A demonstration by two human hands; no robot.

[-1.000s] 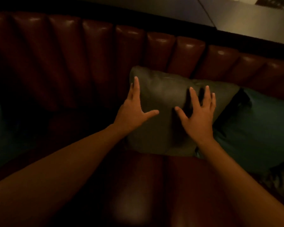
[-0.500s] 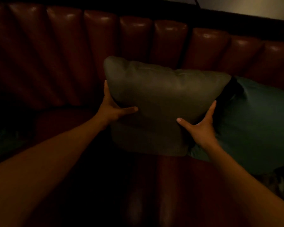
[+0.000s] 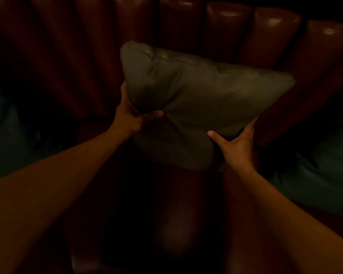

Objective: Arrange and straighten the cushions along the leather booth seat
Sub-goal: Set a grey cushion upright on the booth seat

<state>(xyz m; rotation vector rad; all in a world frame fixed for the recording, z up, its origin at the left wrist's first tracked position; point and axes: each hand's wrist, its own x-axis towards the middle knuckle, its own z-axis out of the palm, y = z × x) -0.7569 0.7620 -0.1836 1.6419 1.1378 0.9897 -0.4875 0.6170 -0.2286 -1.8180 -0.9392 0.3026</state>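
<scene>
You have the grey-green cushion (image 3: 196, 103) pinched between both hands, held up in front of the ribbed leather backrest (image 3: 226, 32) and over the middle of the booth seat (image 3: 178, 224). Your left hand (image 3: 130, 117) is closed on its left edge, thumb on the front face and fingers hidden behind. Your right hand (image 3: 237, 146) is clamped on the lower right corner in the same way. The cushion sits tilted, its left top corner higher than its right, and whether its bottom edge touches the seat is hard to tell in this dim light.

To finish this step well, level the top seam with the line of the backrest first; lowering the left side or raising the right should do it. Then set the bottom edge down into the crease where seat meets back and lean the cushion against the ribs. Keep it between the teal cushion (image 3: 325, 165) at your right and the dark one (image 3: 4, 131) at far left, evenly spaced if you can. Let go only once it stands by itself.
</scene>
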